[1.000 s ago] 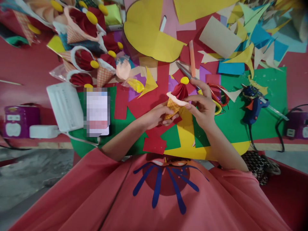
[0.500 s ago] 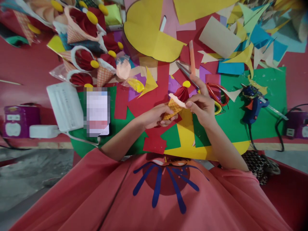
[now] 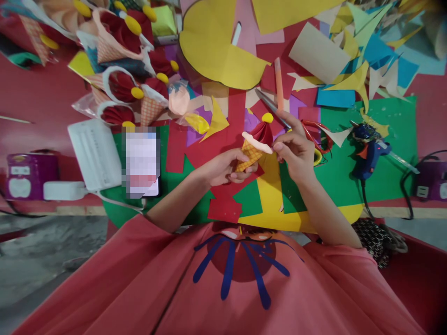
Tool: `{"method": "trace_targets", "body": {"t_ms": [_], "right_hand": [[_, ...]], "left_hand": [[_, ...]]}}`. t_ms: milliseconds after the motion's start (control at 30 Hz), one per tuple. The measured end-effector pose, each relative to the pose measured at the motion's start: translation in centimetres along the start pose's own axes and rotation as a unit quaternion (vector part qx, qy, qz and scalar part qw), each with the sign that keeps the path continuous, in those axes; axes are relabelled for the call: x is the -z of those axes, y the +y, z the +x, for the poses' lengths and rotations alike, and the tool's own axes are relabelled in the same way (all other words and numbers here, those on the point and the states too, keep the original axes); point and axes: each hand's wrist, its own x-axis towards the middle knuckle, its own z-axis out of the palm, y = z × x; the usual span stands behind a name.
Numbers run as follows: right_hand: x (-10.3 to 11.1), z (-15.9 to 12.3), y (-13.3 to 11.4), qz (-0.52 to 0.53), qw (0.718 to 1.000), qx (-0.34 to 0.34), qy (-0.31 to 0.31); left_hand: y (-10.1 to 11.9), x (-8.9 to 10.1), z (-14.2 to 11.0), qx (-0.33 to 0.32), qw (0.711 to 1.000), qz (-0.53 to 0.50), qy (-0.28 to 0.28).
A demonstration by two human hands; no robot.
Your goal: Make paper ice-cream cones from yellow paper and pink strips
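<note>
1. Toy cone [image 3: 245, 158]: it is in the person's hands, off the table [image 3: 35, 100], just above the paper scraps and in front of the chest, where both hands can reach it.

2. The left hand [image 3: 228, 168] has its fingers wrapped around the yellow checked body, thumb on the near side. That low grip seems chosen to steady it while leaving the top bare.

3. The right hand [image 3: 295, 151] is at the right end of the pale pink trim [image 3: 256, 142]. Its thumb and a neighbouring finger are narrow together there, and the index finger points up. From where I stand I cannot tell whether they pinch the trim or only brush it.

4. Red folds [image 3: 266, 133] rise out of the cone, capped by a yellow pompom [image 3: 267, 117]. The whole piece tilts, probably so the trim faces the person.

5. Scissors [image 3: 268, 101] lie just beyond the right hand, blades pointing away, presumably within easy reach.

6. The glue gun [image 3: 370, 158] rests on the green sheet [image 3: 393, 188] to the right, its cord running off the near edge, likely to keep it clear of the hands.

7. Similar cones [image 3: 149, 107] crowd the far left, well apart from the hands.
</note>
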Motion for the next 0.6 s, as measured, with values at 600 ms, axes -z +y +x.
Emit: {"method": "trace_targets", "body": {"t_ms": [600], "right_hand": [[-0.7, -1.1, -1.6, -0.154, 0.952, 0.264, 0.008]], "left_hand": [[-1.4, -1.1, 0.9, -0.178, 0.976, 0.039, 0.120]]}}
